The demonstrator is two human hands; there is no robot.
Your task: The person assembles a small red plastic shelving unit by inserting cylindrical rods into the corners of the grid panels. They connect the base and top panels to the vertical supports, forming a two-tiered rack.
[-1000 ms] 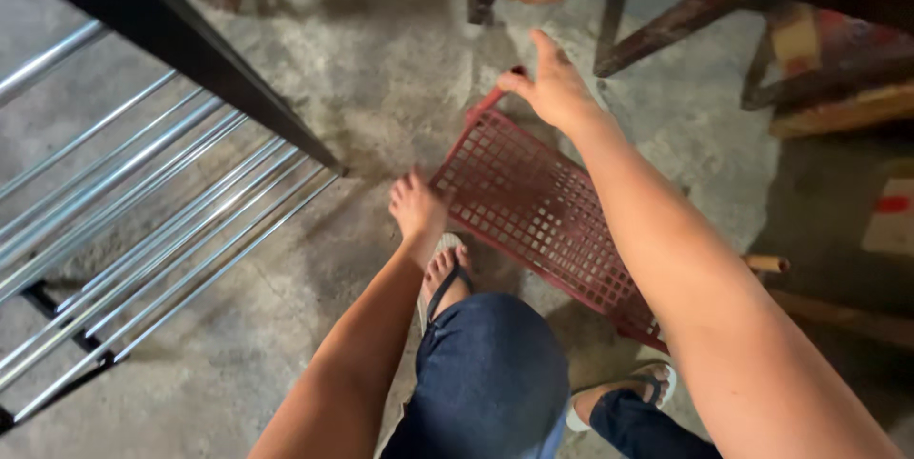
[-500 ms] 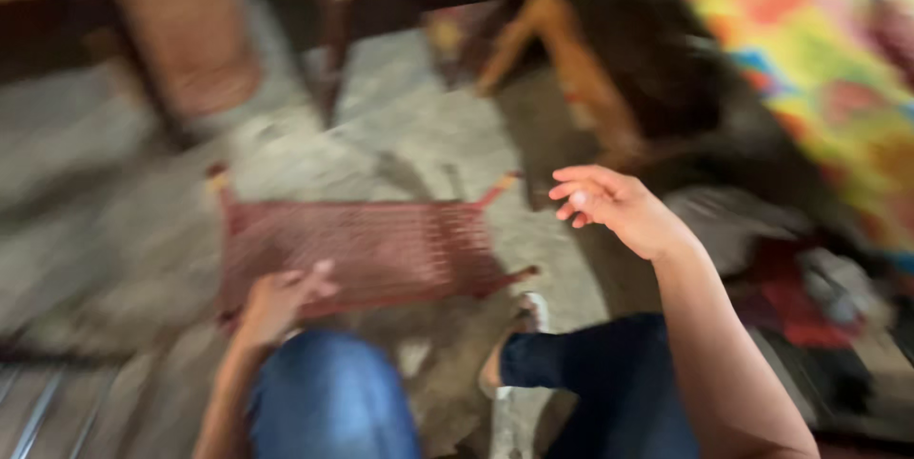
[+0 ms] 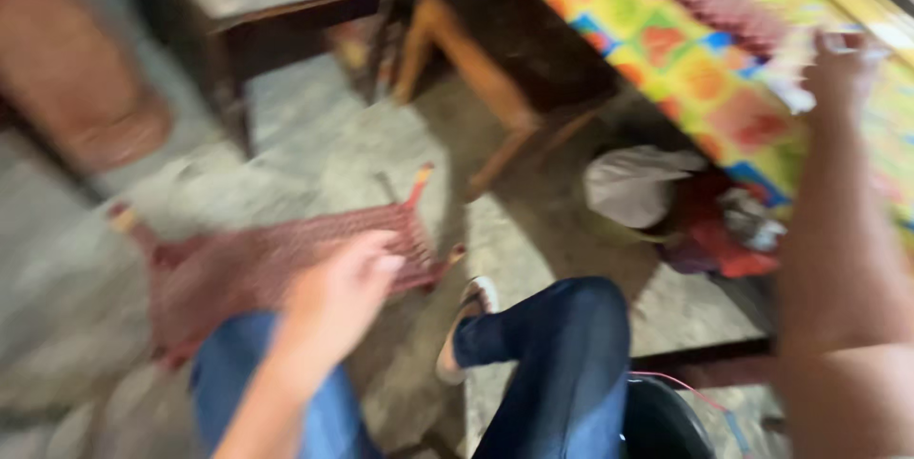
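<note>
Over red woven frame (image 3: 286, 264) — left hand (image 3: 343, 292) blurred; right hand (image 3: 843, 69) raised — fingers' state of both unclear.

**Rough floor, woven mat, wood and cloth**

The floor (image 3: 314, 159) looks like rough, matt concrete. On it lies a red woven mat (image 3: 257, 264) on wooden sticks. The stool (image 3: 476, 69) is bare wood. The table cloth (image 3: 685, 49) is bright printed fabric. The jeans (image 3: 562, 345) are matt denim.

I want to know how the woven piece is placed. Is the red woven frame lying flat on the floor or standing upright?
Lying flat: the red woven frame spreads across the concrete floor, under the left hand.
</note>
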